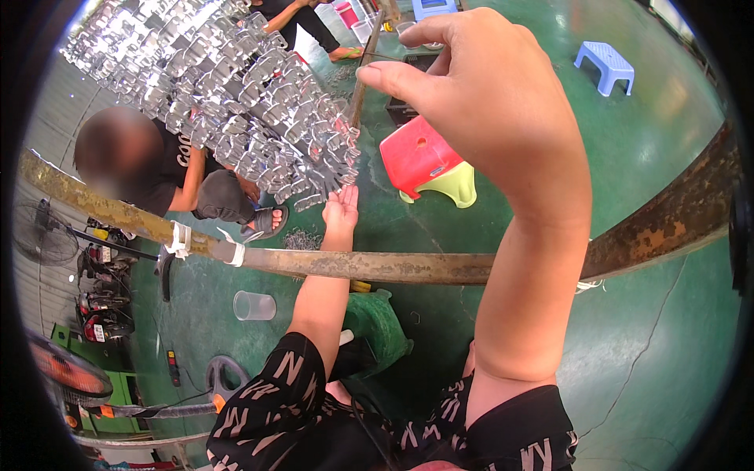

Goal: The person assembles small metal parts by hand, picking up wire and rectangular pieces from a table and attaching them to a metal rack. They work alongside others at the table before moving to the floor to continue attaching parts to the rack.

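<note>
A dense cluster of shiny silver metal clips [259, 102] hangs in rows at the upper left. My left hand [341, 209] reaches under its lower right end, palm up and open, fingers stretched toward the lowest clips. Whether the fingertips touch them I cannot tell. My right hand [479, 102] is raised high, close to the camera, wrist bent. Its thumb and index finger point left and stand apart, beside an upright worn metal bar [363, 86]. A thin dark line shows behind the gap between them. The other right fingers are mostly hidden.
A curved rusty rail [377, 265] crosses in front of me. Beyond it are a red stool [420, 147] and a blue stool [605, 64]. A co-worker [177, 169] crouches behind the clips. Below are a green basket [381, 330], a clear cup [254, 305] and a fan [75, 369].
</note>
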`<state>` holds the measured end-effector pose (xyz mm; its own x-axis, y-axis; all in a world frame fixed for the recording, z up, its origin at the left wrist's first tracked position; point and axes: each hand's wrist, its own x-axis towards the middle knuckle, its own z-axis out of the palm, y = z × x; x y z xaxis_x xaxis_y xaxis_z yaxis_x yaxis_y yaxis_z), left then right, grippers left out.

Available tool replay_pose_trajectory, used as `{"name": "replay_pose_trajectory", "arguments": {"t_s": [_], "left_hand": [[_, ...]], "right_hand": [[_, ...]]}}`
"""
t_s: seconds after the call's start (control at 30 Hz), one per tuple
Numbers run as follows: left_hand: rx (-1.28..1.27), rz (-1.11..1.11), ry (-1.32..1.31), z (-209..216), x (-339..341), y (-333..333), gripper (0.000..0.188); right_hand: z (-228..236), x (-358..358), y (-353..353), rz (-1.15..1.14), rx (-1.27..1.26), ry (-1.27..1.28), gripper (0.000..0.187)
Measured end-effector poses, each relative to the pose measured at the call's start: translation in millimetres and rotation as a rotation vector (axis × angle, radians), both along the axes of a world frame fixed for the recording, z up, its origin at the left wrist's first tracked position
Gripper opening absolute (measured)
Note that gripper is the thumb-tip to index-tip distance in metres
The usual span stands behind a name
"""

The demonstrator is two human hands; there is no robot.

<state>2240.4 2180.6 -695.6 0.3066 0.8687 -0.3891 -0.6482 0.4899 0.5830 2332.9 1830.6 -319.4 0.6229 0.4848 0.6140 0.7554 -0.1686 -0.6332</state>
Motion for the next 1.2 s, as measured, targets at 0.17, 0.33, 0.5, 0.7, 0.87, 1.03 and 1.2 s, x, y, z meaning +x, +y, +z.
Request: {"name": "replay_pose_trajectory", "arguments": {"t_s": [0.17, 0.33, 0.5, 0.7, 0.87, 1.03, 1.2], "left_hand": [[-0.028, -0.022, 0.101, 3.9, -16.8, 9.3, 0.031], [-0.023, -0.019, 0.232, 2.4, -28.8, 17.1, 0.028], [0.036, -0.062, 0.235, -7.5, -46.8, 27.3, 0.028], [-0.007, -0.041, 0.246, -10.5, -57.0, 36.8, 0.026], [-0.047, -0.042, 0.184, -6.3, -62.0, 40.4, 0.026], [-0.057, -0.038, 0.252, -0.4, -65.3, 49.9, 0.026], [-0.067, 0.03, 0.293, -1.1, -65.5, 57.3, 0.03]], "right_hand": [[-14.7, 4.1, 7.0, -0.011, 0.183, -0.08, 0.03], [2.3, 1.1, -2.0, 0.026, -0.006, 0.043, 0.029], [3.2, -4.1, -4.1, 0.047, 0.018, 0.088, 0.028], [-1.0, -7.2, 3.0, -0.048, 0.007, -0.012, 0.03], [-5.1, -6.3, 9.4, -0.048, 0.022, -0.099, 0.032], [-0.1, -12.1, 12.2, -0.052, -0.03, -0.008, 0.034], [1.8, -14.3, 22.4, -0.071, -0.106, 0.0, 0.037]]}}
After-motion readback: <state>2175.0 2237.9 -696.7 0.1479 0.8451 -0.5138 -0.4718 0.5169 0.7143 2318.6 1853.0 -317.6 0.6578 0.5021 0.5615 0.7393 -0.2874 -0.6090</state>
